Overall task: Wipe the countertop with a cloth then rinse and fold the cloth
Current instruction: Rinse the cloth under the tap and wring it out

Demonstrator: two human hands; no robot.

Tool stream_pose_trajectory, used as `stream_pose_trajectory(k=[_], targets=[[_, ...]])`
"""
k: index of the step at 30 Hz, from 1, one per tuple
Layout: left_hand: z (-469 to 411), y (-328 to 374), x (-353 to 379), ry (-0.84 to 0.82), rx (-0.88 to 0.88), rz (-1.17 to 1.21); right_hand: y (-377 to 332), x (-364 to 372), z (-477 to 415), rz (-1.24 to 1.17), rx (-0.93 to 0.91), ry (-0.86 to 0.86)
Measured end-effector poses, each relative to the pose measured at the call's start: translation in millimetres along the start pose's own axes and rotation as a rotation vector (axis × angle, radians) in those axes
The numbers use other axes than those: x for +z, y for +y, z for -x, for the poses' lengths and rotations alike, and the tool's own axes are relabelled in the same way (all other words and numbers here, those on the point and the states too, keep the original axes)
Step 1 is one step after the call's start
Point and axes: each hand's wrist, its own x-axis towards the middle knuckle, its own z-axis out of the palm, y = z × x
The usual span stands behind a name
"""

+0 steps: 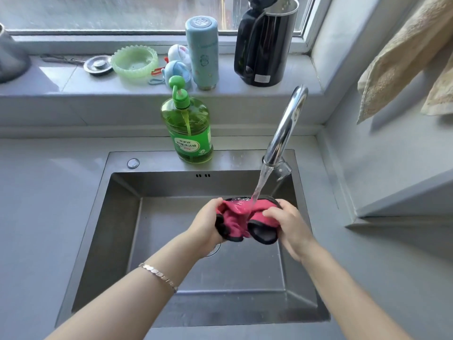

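Observation:
A pink cloth with a dark edge is bunched up over the steel sink. My left hand grips its left end and my right hand grips its right end. Water runs from the chrome tap straight onto the middle of the cloth. The grey countertop surrounds the sink on both sides.
A green dish soap bottle stands behind the sink. On the window ledge are a black kettle, a light blue flask, a green ruffled bowl and a sink strainer. A beige towel hangs at the right.

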Motion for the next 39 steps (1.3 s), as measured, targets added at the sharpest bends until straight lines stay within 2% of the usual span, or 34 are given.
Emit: stream_pose_trajectory(k=[1,3,5,8,10,13,16,19,22,24,26,29,31,33,35,39], targets=[[-1.1,-1.5,4.0,-0.004,-0.006,0.082,2.9,7.5,4.4,0.004,-0.026,0.008],[-4.1,-9.4,11.2,0.026,0.043,0.055,7.7,28.3,12.6,0.133,-0.157,0.056],[-2.0,-17.2,20.6,0.050,0.125,-0.025,13.1,46.3,13.0,0.297,-0.317,0.203],[-1.5,-26.8,29.9,0.042,0.282,-0.188,11.3,58.2,5.4,0.252,-0.327,0.311],[-3.0,-26.8,27.4,0.069,0.452,-0.321,5.9,58.0,0.6,0.210,-0.324,0.291],[4.7,-17.9,21.4,0.086,0.646,-0.459,-5.6,56.9,-7.3,0.296,-0.315,0.269],[20.3,-16.4,18.6,0.002,0.689,-0.573,-7.8,46.5,-19.9,0.391,-0.276,0.301],[30.8,-21.7,10.6,-0.035,0.670,-0.745,-3.4,33.1,-24.4,0.403,-0.312,0.211],[31.8,-18.3,-5.1,0.077,0.779,-0.850,0.1,18.7,-28.4,0.526,-0.350,0.172],[31.3,-11.8,-14.5,0.129,0.838,-0.825,-2.9,2.9,-30.0,0.622,-0.393,0.186],[26.1,-3.6,-19.0,0.228,0.836,-0.739,-7.9,-9.1,-26.6,0.644,-0.408,0.198],[9.0,0.8,-6.3,0.315,0.628,-0.503,-7.2,3.5,-11.0,0.470,-0.446,0.203],[-0.5,-2.3,12.4,0.248,0.493,-0.326,1.3,26.3,0.0,0.344,-0.459,0.179],[-4.0,-9.2,28.6,0.149,0.423,-0.245,9.1,47.8,8.6,0.231,-0.373,0.178],[-1.4,-14.7,37.9,0.103,0.431,-0.288,10.4,60.5,11.1,0.096,-0.291,0.229],[3.2,-19.2,36.4,0.065,0.460,-0.216,7.0,63.7,-2.6,0.049,-0.333,0.426]])
